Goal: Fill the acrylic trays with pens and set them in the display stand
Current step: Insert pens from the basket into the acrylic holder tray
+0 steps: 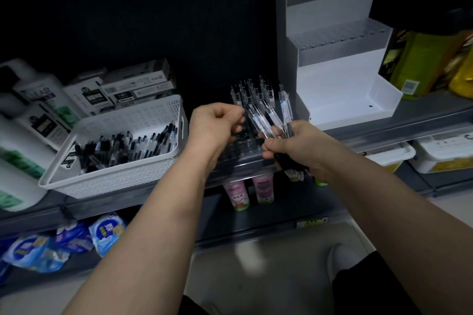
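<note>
Just in front of the acrylic tray (240, 158), at the shelf's front edge, both hands are at work. The right hand (294, 148) is closed round a bundle of pens (271, 120), their clear barrels fanning up and to the left over the tray. The left hand (217, 125) is curled, its fingertips pinched at the top of one pen from that bundle; whether it has the pen fully in its grip I cannot tell.

The tray itself is only partly filled: the rear rows hold standing pens (253, 92), while the holes nearest the hands look empty.

Left of the tray, the white basket (128, 176) has many loose pens lying in it, so stock is plentiful.

Right of the tray and further back, the stepped display stand (340, 84) has one tray with empty holes resting on its upper step; its lowest step is bare.

I judge the task to be at an early stage: this tray needs its front rows filled, then placing in the stand, and no filled tray sits there yet.
</note>
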